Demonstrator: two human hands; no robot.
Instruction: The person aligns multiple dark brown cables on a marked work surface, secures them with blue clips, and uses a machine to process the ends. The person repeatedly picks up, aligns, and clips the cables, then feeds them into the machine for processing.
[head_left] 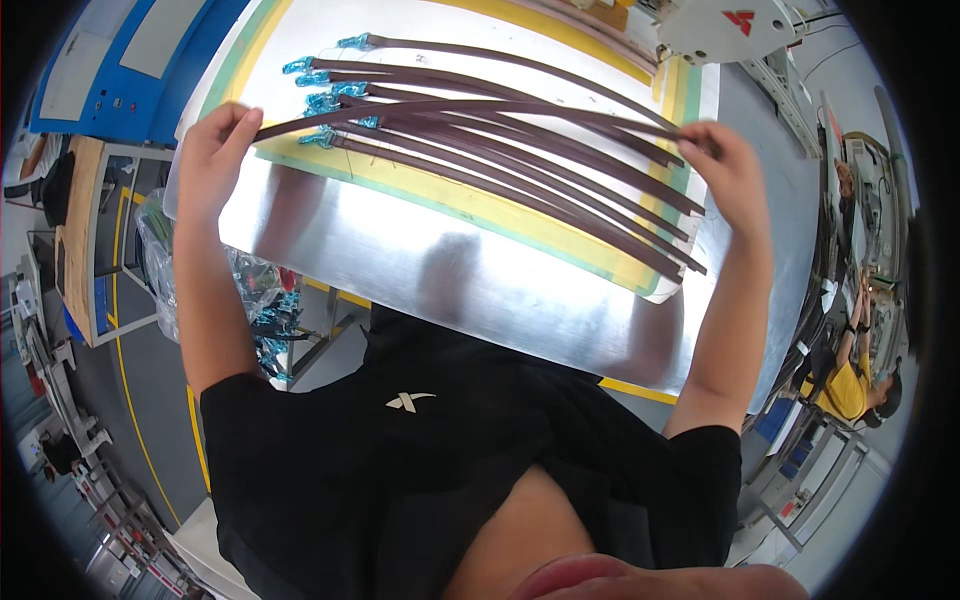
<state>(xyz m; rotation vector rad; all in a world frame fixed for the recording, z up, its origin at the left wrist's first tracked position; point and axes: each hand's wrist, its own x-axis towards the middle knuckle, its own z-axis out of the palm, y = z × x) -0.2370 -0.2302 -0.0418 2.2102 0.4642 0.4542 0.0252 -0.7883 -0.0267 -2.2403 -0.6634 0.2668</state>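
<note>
Between my two hands a long dark brown strap (450,107) is stretched in a shallow arc. My left hand (215,150) pinches its left end, and my right hand (725,165) grips its right end. Beneath the held strap, several more dark brown straps (520,190) lie roughly side by side on a white board (420,25). Bright blue pieces (318,103), which look like wrapped plastic, sit at their left ends. The right ends fan out toward the board's right edge. What the held strap's left end looks like is hidden by my fingers.
The shiny metal table (380,240) carries the board, which has yellow and green tape (460,200) along its borders. A white machine (720,30) stands at the back right. A blue cabinet (130,75) and a clear plastic bag (155,250) are at left. A person in yellow (848,390) is far right.
</note>
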